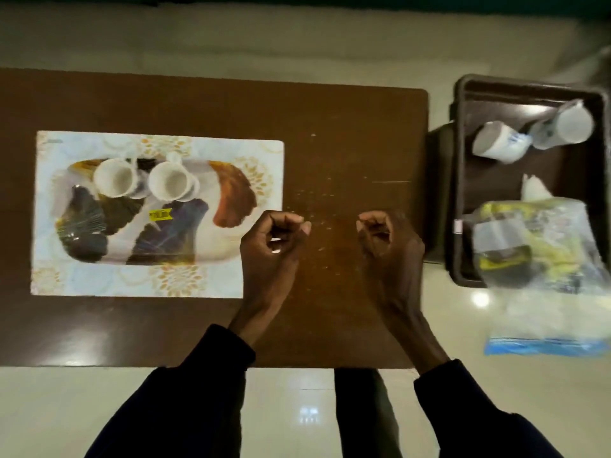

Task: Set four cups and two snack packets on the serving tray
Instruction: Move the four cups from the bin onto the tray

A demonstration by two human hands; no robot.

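The serving tray (224, 249), white with dark leaf prints, lies on a floral mat at the table's left. Two white cups stand upright on it side by side, one (114, 178) on the left and one (170, 180) on the right. In a dark bin (459, 180) off the table's right edge, two more white cups (497, 144) (565, 125) lie on their sides. A clear snack packet with yellow print (532, 246) rests on the bin's near end. My left hand (271, 246) and my right hand (390, 241) hover over the table's middle, fingers curled, both empty.
The floral mat (99, 279) sits under the tray on the brown table (347, 127). A clear bag with a blue strip (545, 338) lies on the pale tiled floor below the bin. Small scratches mark the table between my hands.
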